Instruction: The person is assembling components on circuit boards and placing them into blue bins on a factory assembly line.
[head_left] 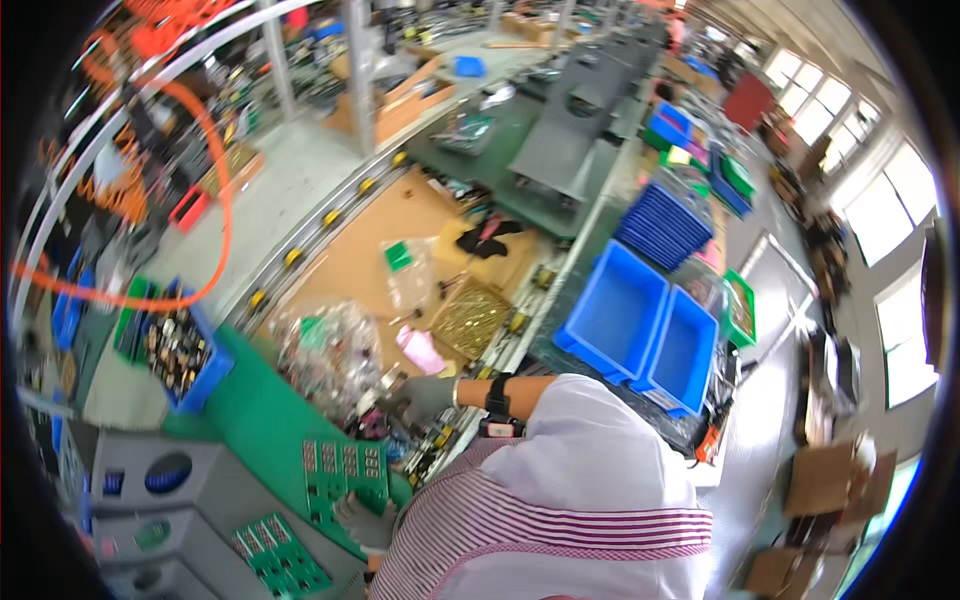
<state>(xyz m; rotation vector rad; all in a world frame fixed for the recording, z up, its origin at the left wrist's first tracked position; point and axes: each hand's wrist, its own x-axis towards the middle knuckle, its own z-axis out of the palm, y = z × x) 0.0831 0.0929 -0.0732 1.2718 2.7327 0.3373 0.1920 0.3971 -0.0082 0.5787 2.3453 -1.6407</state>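
A grey glove covers my left hand [362, 522], whose fingers are closed at the lower edge of a green circuit board [345, 470] with rows of digit displays. A second board of the same kind, another green circuit board [282, 560], lies below and to the left. My right hand [425, 398], also gloved, reaches in from the right over small parts beside a heap of clear plastic bags [335, 365]. Its fingers are curled, and what they grip is too blurred to name. Near it lie a pink cloth [420, 350] and a box of brass-coloured screws [470, 318].
Grey moulded housings [140, 510] stand at lower left, beside a green mat [235, 400]. A blue bin of small parts [205, 365] sits at left. Two blue trays stand on the right, including a large blue tray [612, 310]. A roller rail [330, 218] borders the tan board.
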